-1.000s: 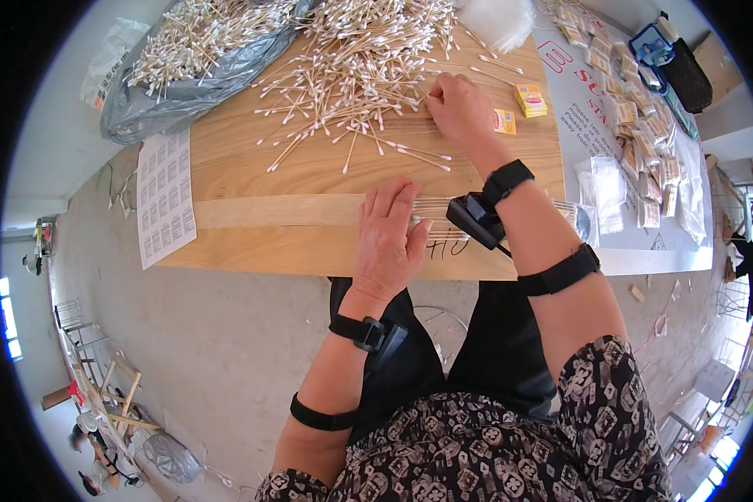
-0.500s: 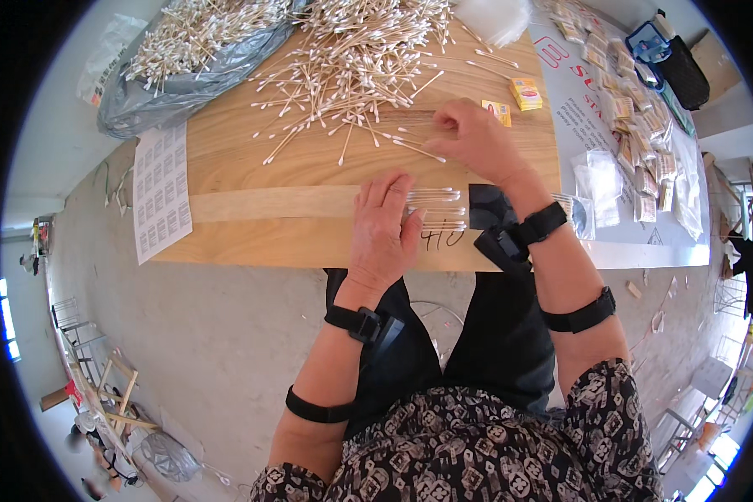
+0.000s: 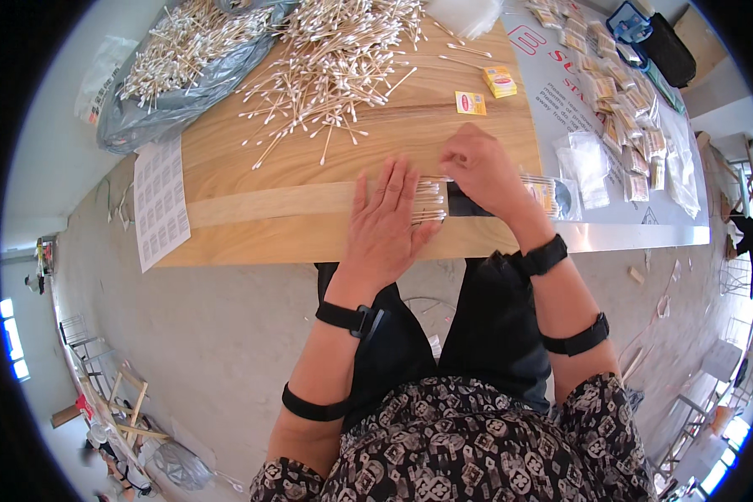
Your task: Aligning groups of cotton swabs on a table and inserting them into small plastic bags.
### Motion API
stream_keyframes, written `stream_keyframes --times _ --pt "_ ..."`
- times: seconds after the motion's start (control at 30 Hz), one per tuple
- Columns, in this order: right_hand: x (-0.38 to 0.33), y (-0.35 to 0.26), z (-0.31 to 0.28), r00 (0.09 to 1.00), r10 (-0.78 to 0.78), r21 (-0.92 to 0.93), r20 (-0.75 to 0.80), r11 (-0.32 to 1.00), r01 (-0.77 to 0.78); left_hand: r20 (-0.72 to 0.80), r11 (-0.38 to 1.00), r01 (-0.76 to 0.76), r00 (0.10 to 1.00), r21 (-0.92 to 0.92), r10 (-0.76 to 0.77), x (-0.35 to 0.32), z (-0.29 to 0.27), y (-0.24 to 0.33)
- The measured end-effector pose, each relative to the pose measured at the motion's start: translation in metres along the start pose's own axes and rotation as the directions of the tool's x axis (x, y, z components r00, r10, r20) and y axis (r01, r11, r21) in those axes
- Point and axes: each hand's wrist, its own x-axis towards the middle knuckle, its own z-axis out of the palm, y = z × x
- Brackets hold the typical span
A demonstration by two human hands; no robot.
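My left hand [image 3: 383, 219] lies flat with fingers stretched over a row of cotton swabs [image 3: 429, 201] on the wooden table; their white tips stick out to the right of it. Just beyond that row, my right hand [image 3: 479, 167] is closed in a pinch on a cotton swab [image 3: 437, 177], held lengthwise beside the others; more swabs may be hidden in its fingers. Right of the row is a dark flat patch [image 3: 463, 201], partly under my right forearm. Past it lies a clear plastic bag [image 3: 567, 199] with swabs and a yellow card inside.
A large pile of loose swabs [image 3: 335, 67] covers the table's far side, beside a grey plastic bag [image 3: 163, 105] full of them. Yellow cards [image 3: 470, 104] lie far right. Several filled packets [image 3: 619, 109] and empty clear bags [image 3: 583, 167] rest on the grey sheet. A printed paper [image 3: 161, 201] hangs at left.
My right hand has come nearer, from the loose swabs to the row, bringing a swab. Swabs that lay by its fingers are gone from there. My left hand's fingers have straightened. The view has shifted.
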Motion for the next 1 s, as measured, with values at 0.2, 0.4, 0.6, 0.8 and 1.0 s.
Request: stream_keyframes --times 0.2,0.4,0.6,0.8,1.0 --pt "-0.032 -0.015 0.027 0.848 0.399 0.556 -0.349 0.817 -0.155 0.048 0.997 0.045 0.998 0.063 -0.048 0.012 0.0 0.008" --pt "-0.041 -0.024 0.047 0.806 0.464 0.717 -0.367 0.693 -0.072 -0.174 0.927 0.048 0.977 -0.372 -0.12 0.016 0.019 -0.003" --pt "-0.03 -0.018 0.051 0.804 0.513 0.827 -0.301 0.56 -0.047 -0.302 0.636 0.041 0.856 -0.771 -0.421 0.027 0.026 -0.002" --pt "-0.035 -0.021 0.045 0.829 0.502 0.87 -0.245 0.492 -0.04 -0.242 0.624 0.071 0.883 -0.778 -0.402 0.036 0.015 0.01" --pt "-0.032 -0.02 0.038 0.825 0.517 0.918 -0.231 0.396 0.009 -0.185 0.894 0.06 0.97 -0.443 -0.157 0.034 0.012 0.003"
